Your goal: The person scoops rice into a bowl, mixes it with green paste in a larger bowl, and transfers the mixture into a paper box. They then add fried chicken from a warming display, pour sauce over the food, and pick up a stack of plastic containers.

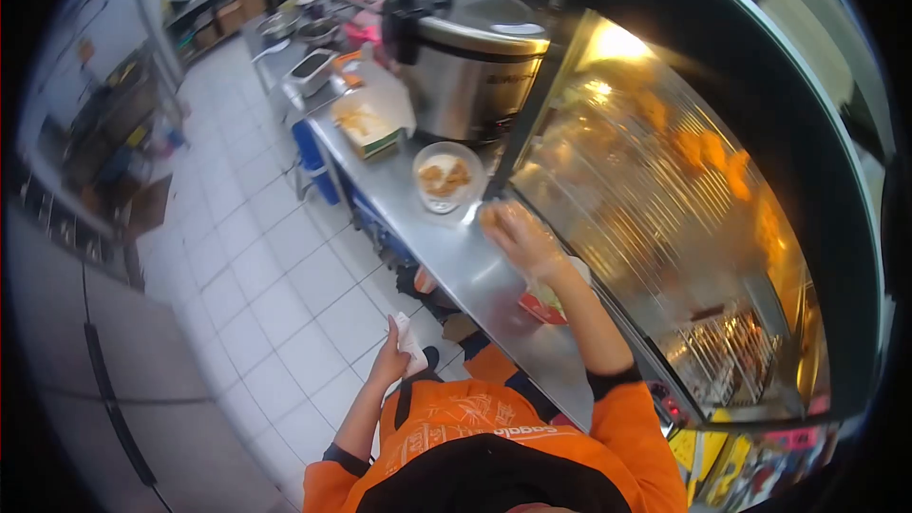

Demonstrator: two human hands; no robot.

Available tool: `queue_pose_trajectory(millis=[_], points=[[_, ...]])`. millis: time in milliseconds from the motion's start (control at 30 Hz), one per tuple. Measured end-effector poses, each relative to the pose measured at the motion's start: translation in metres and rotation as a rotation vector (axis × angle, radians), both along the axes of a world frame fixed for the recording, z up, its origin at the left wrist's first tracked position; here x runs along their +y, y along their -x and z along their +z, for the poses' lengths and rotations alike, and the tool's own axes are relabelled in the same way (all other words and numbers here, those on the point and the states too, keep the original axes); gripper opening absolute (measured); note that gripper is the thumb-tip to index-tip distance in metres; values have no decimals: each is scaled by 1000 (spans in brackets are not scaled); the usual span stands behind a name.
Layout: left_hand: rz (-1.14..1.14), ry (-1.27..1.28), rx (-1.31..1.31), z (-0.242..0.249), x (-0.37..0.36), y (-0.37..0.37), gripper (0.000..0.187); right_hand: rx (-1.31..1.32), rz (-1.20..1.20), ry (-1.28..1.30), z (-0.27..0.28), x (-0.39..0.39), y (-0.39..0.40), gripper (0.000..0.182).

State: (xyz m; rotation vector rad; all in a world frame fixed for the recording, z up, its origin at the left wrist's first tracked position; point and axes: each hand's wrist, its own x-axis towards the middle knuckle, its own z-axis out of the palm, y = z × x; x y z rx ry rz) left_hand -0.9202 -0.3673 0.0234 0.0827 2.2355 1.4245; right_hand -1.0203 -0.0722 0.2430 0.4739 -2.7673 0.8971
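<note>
On the steel tabletop [446, 256], just in front of the glass warming cabinet [665, 199], the right hand [521, 239] lies palm down with fingers spread loosely. It is blurred; whether it grips anything cannot be told. It sits just below a round plate [446, 178] of fried pieces, near but apart from it. Under the right forearm, a red-and-white wrapper or tray [546, 304] rests on the tabletop, partly hidden by the arm.

Left hand [391, 356] hangs low at the person's side, over the white tiled floor [266, 275], fingers closed round a small white folded item [410, 344], likely paper.

Farther along the tabletop: an open box [366, 128] with food, then a large steel cooker [470, 57] with a black lid hinge. Both sleeves are orange with dark cuffs.
</note>
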Motion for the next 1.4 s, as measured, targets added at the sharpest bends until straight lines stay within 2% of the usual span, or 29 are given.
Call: queue_pose_trajectory(millis=[67, 133, 233, 267, 300, 333, 400, 433, 500, 600, 633, 700, 800, 867, 933, 1033, 1100, 1167, 1233, 1300, 1333, 1367, 1400], points=[[126, -41, 57, -3, -20, -10, 93, -14, -7, -73, -62, -11, 90, 35], [261, -113, 49, -16, -43, -21, 92, 142, -112, -59, -124, -12, 163, 27], [464, -196, -174, -21, -76, -31, 91, 51, -171, -184, -110, -22, 209, 31], [537, -182, -77, -24, -85, -39, 91, -29, -181, -228, -114, -20, 216, 33], [606, -155, 15, -28, -93, -48, 91, 3, -175, -253, -109, -20, 209, 35], [630, -154, -20, -31, -100, -53, 91, 36, -168, -273, -102, -21, 204, 36], [692, -85, 50, -33, -110, -61, 91, 261, -72, -208, -121, 0, 211, 33], [711, -84, 29, -28, -111, -63, 91, 243, -51, -213, -115, -5, 202, 33], [794, -291, -33, -20, -109, -68, 90, -440, -269, 546, -91, -6, 175, 30], [727, -243, 34, -40, -101, -73, 90, -606, -394, 635, -63, -13, 146, 23], [731, -236, 26, -27, -97, -68, 90, -669, -460, 679, -62, -13, 141, 23], [720, -226, -97, 2, -81, -56, 88, -728, -442, 723, -62, -2, 130, 26], [626, -318, -135, 16, -71, -47, 86, -800, -471, 741, -53, -4, 112, 35], [613, -320, -86, 5, -67, -49, 82, -909, -446, 744, -52, -3, 102, 41], [505, -154, 126, -10, -66, -53, 77, -965, -444, 711, -64, 3, 103, 42], [596, -229, -17, -17, -66, -67, 74, -1025, -432, 656, -76, 4, 105, 43], [612, -225, -17, -22, -71, -77, 73, -1029, -423, 639, -72, -1, 102, 43], [625, -217, -6, -26, -77, -85, 73, -819, -338, 297, -45, -16, 84, 42], [713, -306, -49, -30, -82, -91, 73, -572, -260, 370, -11, -26, 42, 35], [706, -246, -52, -45, -86, -94, 74, -122, -141, 157, 34, -16, -12, 27], [702, -184, -56, -57, -89, -94, 74, 448, -37, -212, 45, 4, -35, 23], [685, -181, -42, -77, -89, -96, 74, 510, -171, -163, 36, 63, -74, 22], [672, -89, -22, -103, -88, -98, 72, 819, 99, -293, 89, 55, -101, 22]])
